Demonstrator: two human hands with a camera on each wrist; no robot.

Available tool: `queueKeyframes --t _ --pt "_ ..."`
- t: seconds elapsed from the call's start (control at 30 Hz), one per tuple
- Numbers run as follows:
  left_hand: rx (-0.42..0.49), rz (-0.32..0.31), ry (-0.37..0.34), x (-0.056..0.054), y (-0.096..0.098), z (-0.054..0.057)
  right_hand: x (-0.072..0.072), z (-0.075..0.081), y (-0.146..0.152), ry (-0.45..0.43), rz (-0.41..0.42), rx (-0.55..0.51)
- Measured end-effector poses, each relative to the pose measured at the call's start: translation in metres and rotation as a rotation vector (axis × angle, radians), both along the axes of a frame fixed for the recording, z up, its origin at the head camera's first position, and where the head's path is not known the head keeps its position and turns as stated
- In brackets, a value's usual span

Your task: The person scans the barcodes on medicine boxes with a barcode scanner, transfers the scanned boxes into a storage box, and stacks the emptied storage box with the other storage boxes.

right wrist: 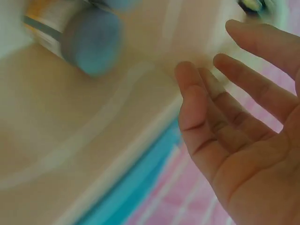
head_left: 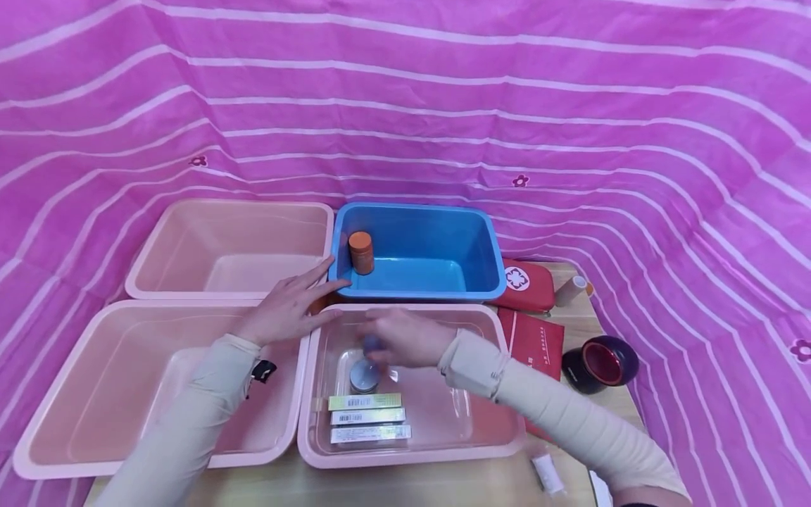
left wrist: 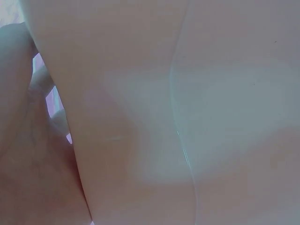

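Note:
My right hand (head_left: 408, 336) is over the front right pink basin (head_left: 465, 451), its fingers loosely bent and holding nothing in the right wrist view. Close to those fingers is a jar with a blue-grey lid (right wrist: 97, 42), blurred; a second grey-lidded jar (head_left: 364, 375) stands just in front of it in the basin. Three slim boxes (head_left: 367, 417) lie in a row near the jars. My left hand (head_left: 281, 310) has its fingers spread over the rims where the basins meet. In the left wrist view a pink basin wall (left wrist: 140, 117) covers part of that hand.
Behind is a blue basin (head_left: 421, 282) with an orange-brown bottle (head_left: 362, 253). Two more pink basins (head_left: 209, 465) are on the left. Along the right are a red case (head_left: 535, 285), a red pouch (head_left: 538, 341), a white tube (head_left: 570, 290), a black cup-like object (head_left: 598, 362) and a small white packet (head_left: 547, 473).

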State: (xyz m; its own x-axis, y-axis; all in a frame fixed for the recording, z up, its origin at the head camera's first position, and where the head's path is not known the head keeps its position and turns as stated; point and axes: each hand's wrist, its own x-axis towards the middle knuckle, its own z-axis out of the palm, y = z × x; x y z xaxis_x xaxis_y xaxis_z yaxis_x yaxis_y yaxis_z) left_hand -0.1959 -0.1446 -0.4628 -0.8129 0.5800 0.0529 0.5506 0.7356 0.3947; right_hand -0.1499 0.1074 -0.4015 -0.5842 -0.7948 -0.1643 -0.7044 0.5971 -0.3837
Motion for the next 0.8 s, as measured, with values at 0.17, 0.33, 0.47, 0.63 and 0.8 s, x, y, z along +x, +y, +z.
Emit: queueKeyframes --t 0.17,0.33,0.47,0.63,0.8 --pt "0.000 0.007 -0.024 -0.003 0.000 0.003 0.019 -0.039 -0.009 0.154 0.108 0.187" --pt "0.010 0.003 -0.030 -0.003 0.000 0.001 0.024 -0.060 -0.018 0.209 0.144 0.264" --pt "0.016 -0.002 -0.022 -0.003 0.001 0.000 0.023 -0.062 -0.024 0.228 0.162 0.315" --pt "0.022 -0.006 -0.021 -0.002 0.001 0.000 0.022 -0.065 -0.022 0.246 0.172 0.317" --pt "0.012 0.003 -0.028 -0.002 0.000 0.001 0.021 -0.053 -0.012 0.151 0.121 0.233"
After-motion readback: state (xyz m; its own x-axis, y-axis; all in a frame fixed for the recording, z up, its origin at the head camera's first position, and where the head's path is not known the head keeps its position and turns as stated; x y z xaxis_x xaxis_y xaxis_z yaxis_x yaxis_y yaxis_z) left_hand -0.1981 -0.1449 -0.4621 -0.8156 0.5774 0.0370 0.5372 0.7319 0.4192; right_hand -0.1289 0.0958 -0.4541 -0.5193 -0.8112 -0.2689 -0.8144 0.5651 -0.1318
